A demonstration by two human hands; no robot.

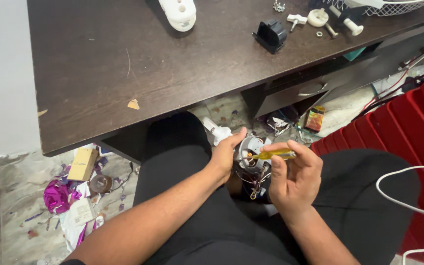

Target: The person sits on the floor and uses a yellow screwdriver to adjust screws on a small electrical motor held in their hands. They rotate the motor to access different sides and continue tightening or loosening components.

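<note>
My left hand (225, 156) grips a small electric motor (251, 153) with loose wires hanging below it, held over my lap between my knees. A white shaft part (217, 130) sticks out past the fingers. My right hand (293, 182) holds a screwdriver with a yellow see-through handle (274, 154), its tip pointing left into the motor's top. I am seated in black trousers.
A dark wooden table (123, 73) lies ahead with a white plastic housing (178, 13), a black plastic part (271, 34), white knobs and screws (320, 20). A red plastic chair (408, 132) and a white cable (398, 196) are at right. Scraps and a cardboard box (83, 164) litter the floor.
</note>
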